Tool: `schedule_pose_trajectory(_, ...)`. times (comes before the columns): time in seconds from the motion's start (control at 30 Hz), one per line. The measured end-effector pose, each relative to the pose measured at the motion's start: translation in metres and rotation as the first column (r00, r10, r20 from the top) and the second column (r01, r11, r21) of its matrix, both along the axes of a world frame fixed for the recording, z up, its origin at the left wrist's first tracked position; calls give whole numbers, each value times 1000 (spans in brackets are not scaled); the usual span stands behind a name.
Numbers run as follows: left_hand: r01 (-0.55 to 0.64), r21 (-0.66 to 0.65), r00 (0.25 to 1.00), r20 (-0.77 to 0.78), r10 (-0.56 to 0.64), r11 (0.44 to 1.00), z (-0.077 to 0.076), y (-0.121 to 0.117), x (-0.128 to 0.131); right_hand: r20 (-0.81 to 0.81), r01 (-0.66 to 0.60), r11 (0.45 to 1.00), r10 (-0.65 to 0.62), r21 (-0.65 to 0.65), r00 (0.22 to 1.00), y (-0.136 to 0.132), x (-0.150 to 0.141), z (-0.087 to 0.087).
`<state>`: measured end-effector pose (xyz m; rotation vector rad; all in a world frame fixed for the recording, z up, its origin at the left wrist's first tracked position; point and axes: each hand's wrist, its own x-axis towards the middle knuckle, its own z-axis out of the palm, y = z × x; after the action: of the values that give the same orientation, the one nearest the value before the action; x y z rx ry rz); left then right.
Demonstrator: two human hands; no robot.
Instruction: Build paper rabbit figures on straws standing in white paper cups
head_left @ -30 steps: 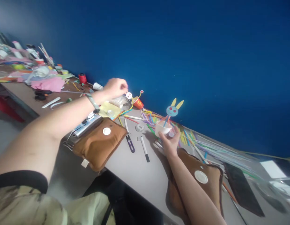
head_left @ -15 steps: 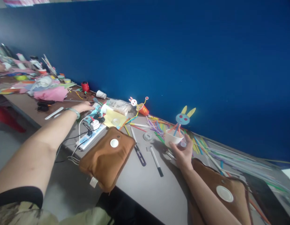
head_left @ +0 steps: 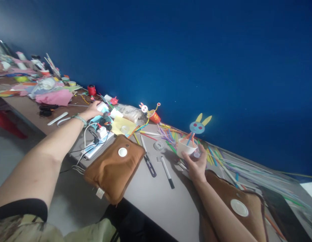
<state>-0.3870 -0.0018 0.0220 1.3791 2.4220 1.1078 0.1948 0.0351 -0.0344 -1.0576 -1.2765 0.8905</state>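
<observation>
My right hand point(head_left: 197, 164) is wrapped round a white paper cup point(head_left: 184, 148), held just above the table. From this cup rises a blue paper rabbit head point(head_left: 196, 127) with yellow ears and red eyes, on orange and blue stems. Far to the left, my left hand point(head_left: 91, 111) has its fingers on another white paper cup point(head_left: 102, 107); its fingertips are partly hidden. Blue paper point(head_left: 95, 120) lies just under that hand, and a small red cut-out point(head_left: 114, 100) shows behind it. A red cup point(head_left: 154, 116) with a white rabbit head point(head_left: 144, 108) leans near the wall.
A brown hot-water bag point(head_left: 115, 168) lies in front, a second brown bag point(head_left: 240, 201) beneath my right forearm. The power strip point(head_left: 97, 146) trails cords over the edge. A utility knife point(head_left: 150, 165), marker point(head_left: 167, 173), tape roll point(head_left: 158, 145) and colored pipe cleaners point(head_left: 246, 168) are scattered about.
My left hand has closed on a white cup and raised it slightly among the papers. A red cut-out has come into sight behind it. My right hand keeps its cup in place.
</observation>
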Motion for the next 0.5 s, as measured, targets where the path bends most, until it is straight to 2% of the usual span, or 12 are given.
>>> schedule_pose_trajectory(0.1,7,52,989,-151,1,999,7,0,4,3,-16,1000,16,26,1000,2,2,-3)
schedule_pose_trajectory(0.2,16,92,973,-231,6,996,15,-1,10,12,-6,999,6,43,1000,6,5,-11)
schedule_pose_trajectory(0.33,-36,107,976,-212,58,994,28,-3,19,23,-8,998,7,69,1000,10,7,-18)
schedule_pose_trajectory(0.5,-92,52,989,-109,97,994,42,-5,30,15,-15,996,14,91,1000,10,5,-17)
